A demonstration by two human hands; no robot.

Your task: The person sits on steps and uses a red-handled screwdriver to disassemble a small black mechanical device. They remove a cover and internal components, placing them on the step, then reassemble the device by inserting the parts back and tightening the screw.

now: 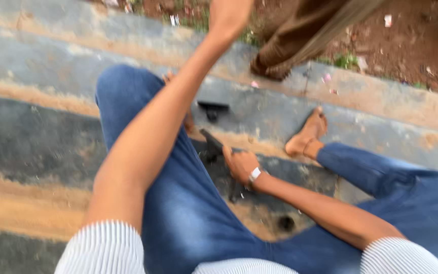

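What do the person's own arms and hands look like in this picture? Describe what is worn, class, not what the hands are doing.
Both arms are bare from short sleeves down. The sleeves, left and right, are white with fine dark vertical stripes. The right hand has a watch or band with a pale face at the wrist. The left hand is cut off by the top edge; no ring or band shows there.

**Seated, one arm up, one arm down**

The left arm stretches straight up and away, its left hand (227, 18) raised near the top edge, fingers cut off from sight. The right arm reaches down between the spread knees; the right hand (240, 165) lies palm-down, fingers curled forward, a pale band at the wrist. The right foot is bare.
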